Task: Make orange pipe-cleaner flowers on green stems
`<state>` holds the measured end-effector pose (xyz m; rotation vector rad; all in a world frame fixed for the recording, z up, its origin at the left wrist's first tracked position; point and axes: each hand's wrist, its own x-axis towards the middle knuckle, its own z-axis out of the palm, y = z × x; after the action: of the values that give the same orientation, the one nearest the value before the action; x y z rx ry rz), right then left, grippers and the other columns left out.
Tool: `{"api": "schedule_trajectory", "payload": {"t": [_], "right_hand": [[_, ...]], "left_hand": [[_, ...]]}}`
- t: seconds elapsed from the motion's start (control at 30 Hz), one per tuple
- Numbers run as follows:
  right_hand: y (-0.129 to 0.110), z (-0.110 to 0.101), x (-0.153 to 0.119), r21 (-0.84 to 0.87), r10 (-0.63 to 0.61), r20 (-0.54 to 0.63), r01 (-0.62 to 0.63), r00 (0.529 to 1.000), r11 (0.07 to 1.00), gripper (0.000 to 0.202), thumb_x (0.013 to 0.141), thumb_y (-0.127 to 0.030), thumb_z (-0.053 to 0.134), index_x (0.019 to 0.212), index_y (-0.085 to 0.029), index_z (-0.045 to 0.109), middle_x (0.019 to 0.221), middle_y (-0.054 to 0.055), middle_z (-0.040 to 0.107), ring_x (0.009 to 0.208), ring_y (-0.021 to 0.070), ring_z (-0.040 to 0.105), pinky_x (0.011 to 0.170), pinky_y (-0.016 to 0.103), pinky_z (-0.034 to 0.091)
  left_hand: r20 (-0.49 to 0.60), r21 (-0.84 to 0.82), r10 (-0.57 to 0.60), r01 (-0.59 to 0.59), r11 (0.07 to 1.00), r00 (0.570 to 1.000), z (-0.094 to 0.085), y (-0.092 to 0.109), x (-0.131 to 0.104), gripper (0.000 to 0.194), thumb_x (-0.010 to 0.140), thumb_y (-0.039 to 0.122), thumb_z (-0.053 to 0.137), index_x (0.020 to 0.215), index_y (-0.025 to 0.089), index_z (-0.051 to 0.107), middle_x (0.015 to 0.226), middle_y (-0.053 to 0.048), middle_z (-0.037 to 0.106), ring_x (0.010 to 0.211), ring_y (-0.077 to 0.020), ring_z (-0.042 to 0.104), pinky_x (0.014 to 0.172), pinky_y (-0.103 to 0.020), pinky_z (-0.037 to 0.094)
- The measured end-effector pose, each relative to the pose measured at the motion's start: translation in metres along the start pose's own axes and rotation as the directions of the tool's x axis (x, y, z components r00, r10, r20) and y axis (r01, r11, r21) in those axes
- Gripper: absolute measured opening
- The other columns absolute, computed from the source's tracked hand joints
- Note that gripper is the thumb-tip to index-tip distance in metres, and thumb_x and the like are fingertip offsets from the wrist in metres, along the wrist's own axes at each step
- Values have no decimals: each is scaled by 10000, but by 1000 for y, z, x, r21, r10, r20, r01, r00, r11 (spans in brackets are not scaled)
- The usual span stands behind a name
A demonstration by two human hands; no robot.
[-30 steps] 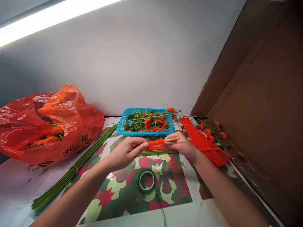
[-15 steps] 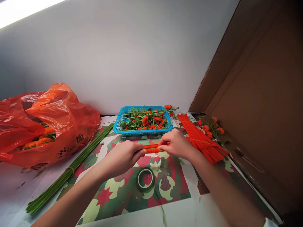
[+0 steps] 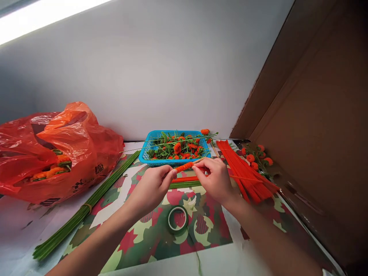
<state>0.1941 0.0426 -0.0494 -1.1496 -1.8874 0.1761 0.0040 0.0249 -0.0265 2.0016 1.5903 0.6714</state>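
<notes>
My left hand (image 3: 156, 188) pinches the left end of an orange pipe cleaner coil (image 3: 184, 167) between thumb and finger. The coil is wound round a thin wooden stick (image 3: 199, 160), whose tip pokes out above my right fingers. At the coil's right end, my right hand (image 3: 216, 178) is closed on it with thumb and fingertips. Just below the hands, a few straight orange pipe cleaners (image 3: 186, 179) and green pipe cleaners (image 3: 185, 185) lie on the table, partly hidden by my right hand. Nearer to me stands a roll of green tape (image 3: 177, 232).
A blue basket (image 3: 175, 163) of orange flowers is behind my hands. Loose orange pipe cleaners (image 3: 247, 172) and finished flowers (image 3: 250, 158) lie right. Left are a tied green bundle (image 3: 103, 191) and a red plastic bag (image 3: 92, 153). A cardboard panel (image 3: 310, 115) bounds the right.
Both hands have lifted the coil off the tabletop and tilted it, its right end higher. The stick's tip and the green pipe cleaners underneath now show. The view has shifted slightly.
</notes>
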Motion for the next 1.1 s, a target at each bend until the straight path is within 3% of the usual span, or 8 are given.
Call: {"api": "schedule_trajectory", "payload": {"t": [0.1,0.23,0.47,0.63,0.83,0.9,0.97,1.1], "right_hand": [[-2,-2,2,219,168,-8,-162,986,962,152,830,-249,592,714,-182,664,644,18,655,613,150,563,620,289,387],[4,-6,8,532,326,164,-362,931,765,209,781,-371,648,757,-170,699,633,12,613,586,131,513,562,262,393],[25,-16,16,682,195,500,-523,844,512,286,729,-454,698,710,-169,709,524,-46,426,495,73,326,485,229,247],[27,-27,21,622,72,637,-567,768,541,225,667,-380,752,621,-170,686,585,-22,544,530,85,421,501,221,313],[27,-28,20,476,6,749,-546,662,690,195,700,-344,710,676,-151,698,603,-4,601,536,100,487,490,222,352],[25,-23,16,404,57,727,-493,684,770,162,722,-306,676,677,-151,688,570,-15,576,507,94,459,473,221,331],[20,-19,13,315,104,616,-366,781,876,135,748,-253,628,660,-158,668,540,-26,537,494,93,437,475,228,313],[9,-13,10,42,-43,195,36,980,998,194,795,-165,544,616,-168,618,551,-27,529,543,100,464,626,288,318]], "left_hand": [[-47,-120,-4,-2,993,999,0,3,0,367,897,431,368,634,197,471,549,39,371,537,-130,344,493,-235,256],[-9,-317,-14,10,948,1000,-2,0,2,366,884,467,390,661,191,477,541,67,277,491,-103,248,458,-223,212],[148,-430,130,-54,901,980,-15,-13,4,404,891,522,399,712,184,530,540,78,211,490,-97,189,438,-214,163],[257,-291,256,-178,940,932,-27,-8,1,384,893,436,418,626,179,519,578,45,330,532,-102,287,479,-217,241],[442,-124,240,-206,971,864,-32,-7,-1,376,887,414,420,620,188,559,548,42,325,497,-109,291,454,-233,232],[414,-50,218,-217,975,884,-29,-8,-1,361,889,392,423,611,195,539,538,41,340,493,-113,294,458,-237,232],[343,17,172,-190,982,923,-25,-8,0,350,892,389,419,615,201,519,537,39,381,498,-118,315,466,-238,241],[175,7,113,-116,993,978,-10,-8,1,359,906,400,387,612,203,443,554,39,412,507,-121,330,473,-241,239]]}}
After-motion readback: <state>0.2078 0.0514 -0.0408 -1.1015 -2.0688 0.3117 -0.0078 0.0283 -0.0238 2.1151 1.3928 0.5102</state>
